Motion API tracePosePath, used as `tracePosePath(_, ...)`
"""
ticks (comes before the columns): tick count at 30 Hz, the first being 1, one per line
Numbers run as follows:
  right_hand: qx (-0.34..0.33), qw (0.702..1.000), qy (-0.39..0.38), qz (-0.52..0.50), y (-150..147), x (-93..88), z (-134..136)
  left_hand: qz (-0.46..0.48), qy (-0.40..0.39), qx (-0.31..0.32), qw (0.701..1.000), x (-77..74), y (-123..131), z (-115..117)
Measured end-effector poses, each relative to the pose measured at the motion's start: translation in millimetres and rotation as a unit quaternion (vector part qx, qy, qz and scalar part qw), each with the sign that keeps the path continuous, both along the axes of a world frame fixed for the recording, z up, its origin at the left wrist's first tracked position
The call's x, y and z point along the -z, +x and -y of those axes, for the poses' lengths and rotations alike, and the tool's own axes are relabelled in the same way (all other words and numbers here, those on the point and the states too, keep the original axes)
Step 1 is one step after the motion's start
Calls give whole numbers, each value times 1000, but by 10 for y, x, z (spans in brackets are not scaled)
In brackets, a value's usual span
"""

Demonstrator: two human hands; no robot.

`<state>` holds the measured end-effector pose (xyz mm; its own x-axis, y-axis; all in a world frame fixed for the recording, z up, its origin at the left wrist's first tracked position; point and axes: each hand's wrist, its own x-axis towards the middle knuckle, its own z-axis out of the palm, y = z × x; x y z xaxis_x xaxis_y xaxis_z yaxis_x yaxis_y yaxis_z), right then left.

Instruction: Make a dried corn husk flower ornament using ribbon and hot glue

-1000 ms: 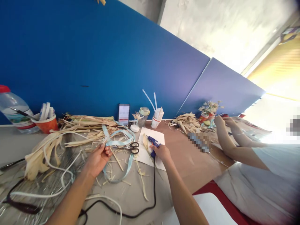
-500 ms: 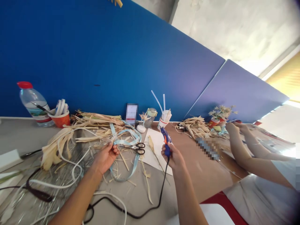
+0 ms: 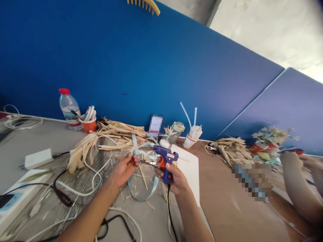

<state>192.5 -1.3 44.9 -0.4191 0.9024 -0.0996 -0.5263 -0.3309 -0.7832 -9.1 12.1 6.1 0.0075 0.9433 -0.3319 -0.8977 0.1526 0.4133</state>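
My right hand (image 3: 175, 179) is wrapped round the grip of a blue glue gun (image 3: 167, 155) with an orange trigger. Its nozzle points left, towards my left hand (image 3: 125, 168). The fingers of that hand are pinched together, and whatever they may hold is too small to make out. Behind both hands a light blue ribbon (image 3: 148, 195) loops over the table. Scissors (image 3: 152, 163) lie partly hidden behind the glue gun. A white sheet (image 3: 193, 169) lies behind and right of my right hand.
Dried husks (image 3: 121, 129) lie along the blue partition (image 3: 141, 67), beside a red-capped bottle (image 3: 69, 112) and an orange cup (image 3: 88, 125). Straws stand in a white cup (image 3: 189, 140). Cables and a power strip (image 3: 27, 188) lie left. Another person's arm (image 3: 295, 181) is at right.
The glue gun has moved left towards my left hand and turned, its nozzle now pointing left instead of up and away. The view has swung left.
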Motion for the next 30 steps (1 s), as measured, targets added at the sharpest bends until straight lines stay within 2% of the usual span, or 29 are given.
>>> tracePosePath(4, 41, 988, 68, 131, -85, 74, 19, 2, 11, 4, 1000, 16, 0, -6)
tracePosePath(8, 85, 955, 131, 251, -126, 86, 55, 3, 10, 3, 1000, 8, 10, 5)
tracePosePath(15, 81, 892, 194, 401, -166, 179, 81, -1, -7, -10, 1000, -10, 34, 17)
tracePosePath(21, 114, 832, 307, 447, -257, 235, 130, 2, -13, -16, 1000, -26, 45, 13)
tracePosePath(30, 107, 790, 375, 473, -354, 199, 138, -2, -29, -33, 999, -1, 48, -4)
